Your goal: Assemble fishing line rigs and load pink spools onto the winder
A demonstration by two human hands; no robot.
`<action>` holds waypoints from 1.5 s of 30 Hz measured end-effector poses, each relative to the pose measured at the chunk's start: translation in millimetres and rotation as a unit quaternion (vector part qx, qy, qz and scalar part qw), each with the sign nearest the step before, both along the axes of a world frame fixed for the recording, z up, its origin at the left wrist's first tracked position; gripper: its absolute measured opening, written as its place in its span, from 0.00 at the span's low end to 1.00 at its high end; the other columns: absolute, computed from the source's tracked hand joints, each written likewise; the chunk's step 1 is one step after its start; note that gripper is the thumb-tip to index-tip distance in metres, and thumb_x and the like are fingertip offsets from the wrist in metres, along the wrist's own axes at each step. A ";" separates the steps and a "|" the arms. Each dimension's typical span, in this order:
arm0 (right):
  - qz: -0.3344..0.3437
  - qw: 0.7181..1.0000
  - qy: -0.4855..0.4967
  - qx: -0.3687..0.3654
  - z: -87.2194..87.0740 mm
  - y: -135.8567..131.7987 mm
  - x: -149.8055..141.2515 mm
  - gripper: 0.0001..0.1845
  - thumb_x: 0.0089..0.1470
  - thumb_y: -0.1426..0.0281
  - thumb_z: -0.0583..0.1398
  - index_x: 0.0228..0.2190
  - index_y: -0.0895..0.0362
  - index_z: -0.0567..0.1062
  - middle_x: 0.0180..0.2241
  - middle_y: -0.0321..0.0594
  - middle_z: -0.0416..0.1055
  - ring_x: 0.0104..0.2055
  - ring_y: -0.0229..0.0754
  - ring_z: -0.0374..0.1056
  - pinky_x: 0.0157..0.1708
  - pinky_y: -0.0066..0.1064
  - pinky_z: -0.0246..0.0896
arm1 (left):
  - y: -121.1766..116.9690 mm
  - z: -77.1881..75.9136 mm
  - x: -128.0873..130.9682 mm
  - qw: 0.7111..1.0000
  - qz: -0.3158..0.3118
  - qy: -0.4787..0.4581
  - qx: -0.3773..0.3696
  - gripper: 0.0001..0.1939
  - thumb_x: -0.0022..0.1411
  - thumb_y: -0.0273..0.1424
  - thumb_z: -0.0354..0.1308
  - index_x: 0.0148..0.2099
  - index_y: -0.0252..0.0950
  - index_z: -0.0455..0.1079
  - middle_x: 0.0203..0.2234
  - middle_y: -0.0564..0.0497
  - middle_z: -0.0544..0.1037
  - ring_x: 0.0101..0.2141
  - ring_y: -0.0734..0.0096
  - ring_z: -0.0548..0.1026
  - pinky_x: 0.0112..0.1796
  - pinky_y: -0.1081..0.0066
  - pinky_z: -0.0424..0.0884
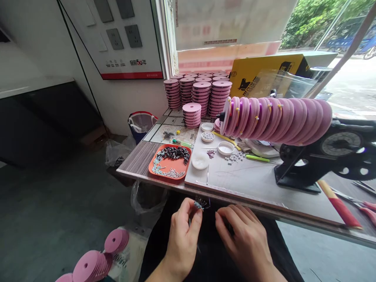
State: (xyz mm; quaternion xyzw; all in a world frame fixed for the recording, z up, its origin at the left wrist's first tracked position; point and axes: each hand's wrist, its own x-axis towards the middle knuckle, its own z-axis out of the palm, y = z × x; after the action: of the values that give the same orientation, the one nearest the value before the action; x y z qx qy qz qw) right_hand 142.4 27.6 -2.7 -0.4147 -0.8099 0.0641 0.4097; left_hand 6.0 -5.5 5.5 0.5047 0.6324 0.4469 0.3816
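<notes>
Over my lap, just below the table edge, my left hand point(184, 231) pinches a small dark and pale-blue beaded piece point(200, 202) between thumb and forefinger. A thin line sticks out from the piece. Close by on its right, my right hand point(245, 231) is curled with thumb and forefinger together; anything in that pinch is too small to see. Beyond them an orange tray point(152, 166) holds black beads point(179, 152), pale-blue tube beads point(158, 167) and small silvery beads point(174, 173). To its right sit a round white lid point(201, 161) and a thin needle-like tool point(208, 174).
A black stand point(298, 172) carries a row of pink spools point(276, 119) over the table's right side. More pink spools point(197, 92) are stacked at the back, others point(92, 265) on the floor. Scissors point(352, 199) lie far right. Small white dishes point(225, 148) stand mid-board.
</notes>
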 end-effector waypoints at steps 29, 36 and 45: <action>0.125 0.990 0.056 0.029 -4.5 -4.4 0.8 0.09 0.57 0.76 0.51 0.30 0.59 0.69 0.21 0.37 0.61 0.20 0.36 0.57 0.21 0.28 0.51 | 117.3 36.4 -79.7 0.914 0.038 0.402 0.030 0.05 0.49 0.24 0.54 0.29 0.36 0.70 0.29 0.48 0.72 0.33 0.62 0.71 0.35 0.67 0.63; 0.113 0.991 0.074 -0.012 -8.3 -4.1 3.8 0.07 0.58 0.75 0.52 0.32 0.59 0.70 0.22 0.37 0.63 0.21 0.37 0.59 0.22 0.28 0.54 | 137.1 39.9 -75.9 0.929 -0.002 0.370 -0.013 0.03 0.42 0.27 0.58 0.20 0.35 0.67 0.21 0.48 0.71 0.34 0.56 0.72 0.36 0.62 0.63; 0.094 0.977 0.160 -0.102 1.8 -7.8 8.8 0.07 0.57 0.73 0.53 0.32 0.57 0.72 0.25 0.39 0.67 0.24 0.37 0.64 0.24 0.26 0.60 | 35.8 26.9 -37.0 0.899 -0.079 -0.393 -0.178 0.09 0.40 0.27 0.58 0.27 0.34 0.61 0.13 0.59 0.64 0.12 0.91 0.44 0.14 0.84 0.42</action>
State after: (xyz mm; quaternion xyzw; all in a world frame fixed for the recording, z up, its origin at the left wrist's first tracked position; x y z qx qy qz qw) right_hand 151.2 19.8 -0.9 -0.3606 -0.7583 0.2503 0.4820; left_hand -31.0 30.3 32.4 0.2605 0.4580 0.4570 0.7166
